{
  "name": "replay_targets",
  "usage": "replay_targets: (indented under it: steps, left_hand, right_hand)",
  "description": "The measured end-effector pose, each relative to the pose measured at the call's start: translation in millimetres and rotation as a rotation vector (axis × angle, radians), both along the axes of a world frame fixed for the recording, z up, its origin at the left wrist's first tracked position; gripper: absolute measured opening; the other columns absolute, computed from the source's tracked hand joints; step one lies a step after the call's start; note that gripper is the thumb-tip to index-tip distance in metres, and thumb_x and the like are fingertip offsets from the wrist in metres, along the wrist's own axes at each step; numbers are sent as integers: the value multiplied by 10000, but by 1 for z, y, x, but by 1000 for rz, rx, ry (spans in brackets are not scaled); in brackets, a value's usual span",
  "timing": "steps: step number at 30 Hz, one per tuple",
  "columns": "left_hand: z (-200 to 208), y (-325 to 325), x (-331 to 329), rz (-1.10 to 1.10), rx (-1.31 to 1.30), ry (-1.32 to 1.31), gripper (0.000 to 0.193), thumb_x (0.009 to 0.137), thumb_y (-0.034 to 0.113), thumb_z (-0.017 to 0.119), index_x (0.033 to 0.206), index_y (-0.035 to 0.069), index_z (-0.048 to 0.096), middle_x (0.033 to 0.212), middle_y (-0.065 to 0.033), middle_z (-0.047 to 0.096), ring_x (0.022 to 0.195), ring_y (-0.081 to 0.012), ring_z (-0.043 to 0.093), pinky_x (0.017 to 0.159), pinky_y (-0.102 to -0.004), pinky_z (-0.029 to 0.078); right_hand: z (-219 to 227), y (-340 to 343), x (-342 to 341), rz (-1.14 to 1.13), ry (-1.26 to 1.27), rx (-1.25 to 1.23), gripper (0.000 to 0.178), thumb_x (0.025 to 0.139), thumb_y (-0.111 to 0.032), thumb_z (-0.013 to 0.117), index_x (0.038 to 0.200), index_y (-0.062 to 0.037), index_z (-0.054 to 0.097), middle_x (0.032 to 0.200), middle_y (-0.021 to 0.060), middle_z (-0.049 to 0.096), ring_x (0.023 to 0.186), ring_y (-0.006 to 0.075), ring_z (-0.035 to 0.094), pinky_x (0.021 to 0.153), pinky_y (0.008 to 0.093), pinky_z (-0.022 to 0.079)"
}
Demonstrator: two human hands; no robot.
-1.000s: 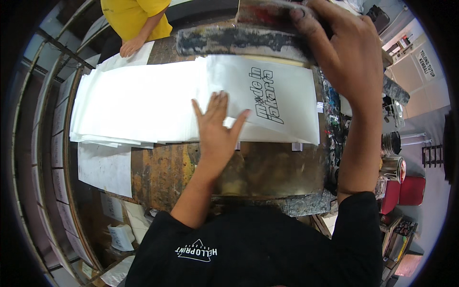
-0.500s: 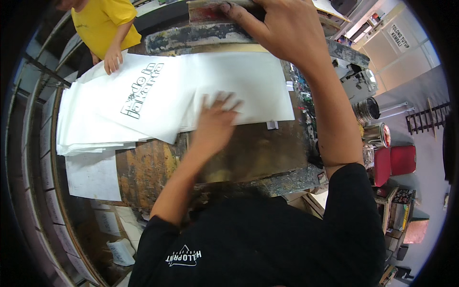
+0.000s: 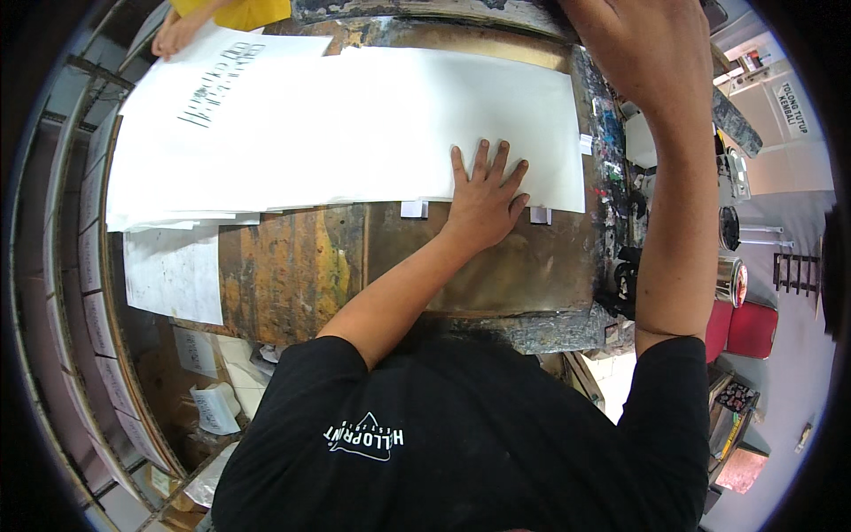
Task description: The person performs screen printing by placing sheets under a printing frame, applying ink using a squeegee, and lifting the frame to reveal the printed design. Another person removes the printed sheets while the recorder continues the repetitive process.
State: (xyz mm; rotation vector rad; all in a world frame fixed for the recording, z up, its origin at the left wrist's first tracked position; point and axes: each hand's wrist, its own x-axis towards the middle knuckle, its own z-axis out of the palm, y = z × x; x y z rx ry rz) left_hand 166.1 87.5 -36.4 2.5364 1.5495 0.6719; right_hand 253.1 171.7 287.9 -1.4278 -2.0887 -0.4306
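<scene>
Left hand, fingers spread flat, has shifted rightward along the blank white rectangular sheet, which lies at the right of the brown, paint-stained worktable. Black-lettered white sheet has moved farther left, to the co-worker's hand. Right hand: fingers outside view; state cannot be determined. Brown-edged metal rack stands left; red chair, right.

White sheets: are glaring, losing detail. Printed lettering: is blurring. Rack: is bowing beside darkening rim.
</scene>
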Motion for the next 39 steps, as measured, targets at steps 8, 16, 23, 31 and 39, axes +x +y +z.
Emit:
replay_targets:
  steps: [8, 16, 23, 31, 39]
  left_hand:
    - [-17, -3, 3, 18, 14, 82, 595, 1108, 517, 479, 1612, 204, 523, 1721, -218, 348, 1603, -476, 257, 1216, -823, 130]
    - [103, -13, -50, 248, -245, -475, 861, 974, 462, 786, 1633, 25, 447, 1549, -249, 571, 1486, -465, 495, 1225, -660, 359]
    - [128, -52, -159, 222, -503, -1039, 1097, 683, 265, 1044, 1573, -72, 499, 1228, -170, 762, 1155, -258, 720, 1040, -393, 561]
    - [19, -82, -169, 296, -117, -239, 1226, 604, 646, 977, 1541, -29, 566, 913, -137, 756, 830, -303, 740, 760, -417, 576]
    - [19, -81, -171, 272, -106, -290, 1314, 586, 682, 958, 1593, -30, 505, 811, -113, 707, 715, -292, 678, 680, -417, 532]
  right_hand:
    - [8, -21, 0, -76, -4, -229, 642, 1062, -670, 551, 744, -119, 641, 638, 5, 622, 538, 126, 502, 475, 281, 378]
    - [-14, -21, 4, 140, 49, 79, 438, 1028, -506, 641, 932, -83, 708, 771, 73, 696, 745, 278, 647, 832, 425, 513]
    - [-126, -85, 44, 381, -192, -244, 371, 921, -399, 777, 1180, -134, 749, 1126, 106, 674, 1051, 326, 625, 903, 481, 475]
    - [-240, -121, 27, 272, -87, -596, 484, 810, -254, 863, 1262, -164, 714, 1151, 70, 692, 1090, 297, 649, 896, 475, 567]
    - [-280, 109, 19, 245, -116, -271, 353, 936, -448, 752, 1150, -170, 720, 1026, 75, 688, 995, 326, 680, 786, 494, 587]
